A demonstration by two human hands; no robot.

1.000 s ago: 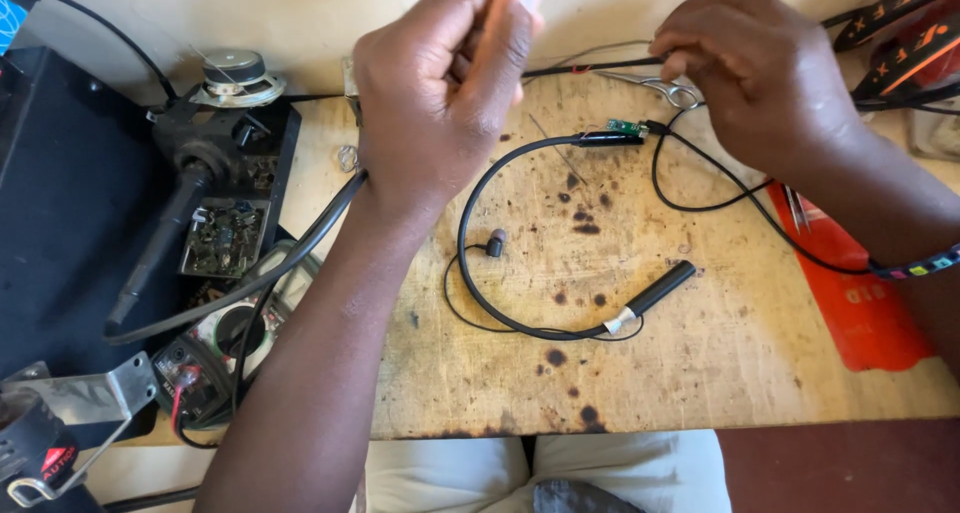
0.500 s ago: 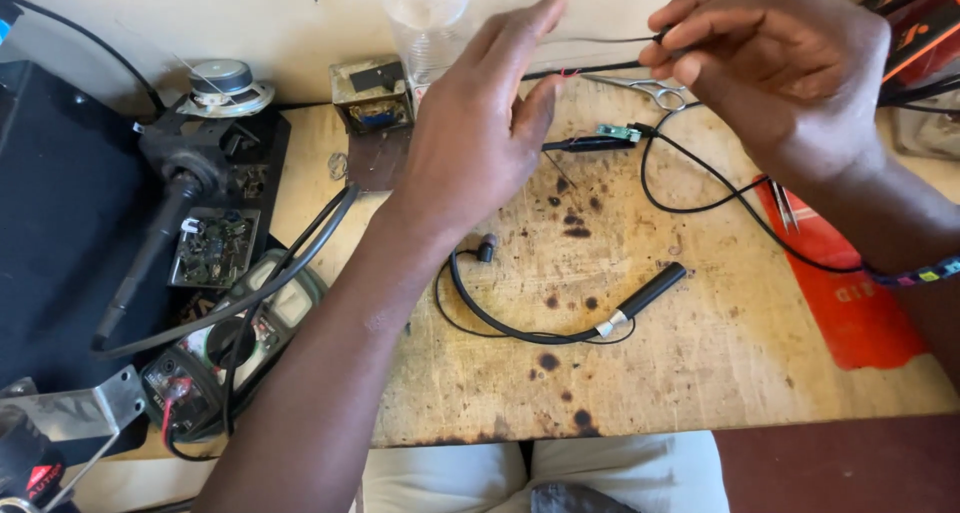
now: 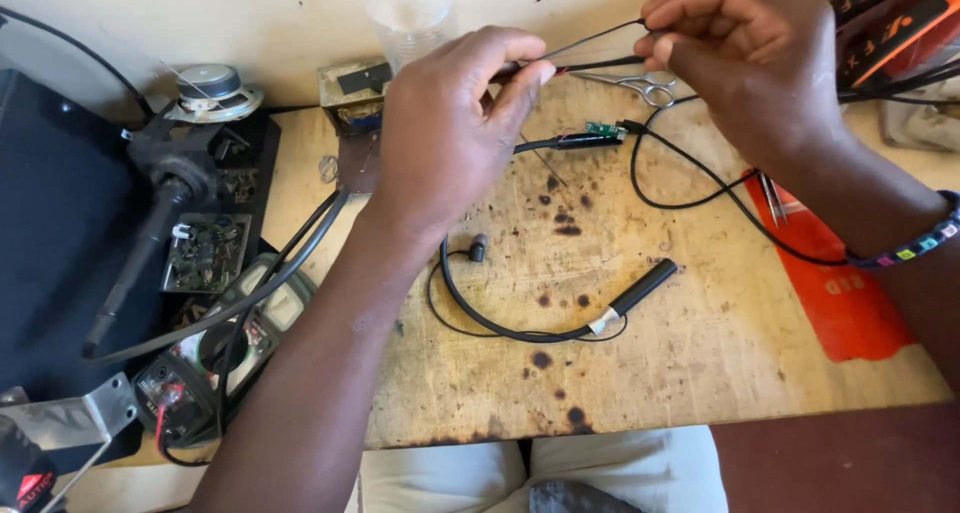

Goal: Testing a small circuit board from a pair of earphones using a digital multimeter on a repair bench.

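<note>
The thin black wire (image 3: 592,41) stretches above the scorched wooden board (image 3: 700,343), pinched between your left hand (image 3: 450,133) and right hand (image 3: 745,58), its ends hidden under your fingertips.

Both forearms were bare, no sleeves. Left hand (image 3: 450,138) carried no ring or band. Right hand (image 3: 745,63): wrist wore a beaded bracelet (image 3: 915,245), dark with multicoloured beads. Light-coloured trousers (image 3: 600,468) on lap.

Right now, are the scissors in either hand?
No: the scissors lie on the wooden board, while the left hand and right hand pinch a thin black wire.
</note>
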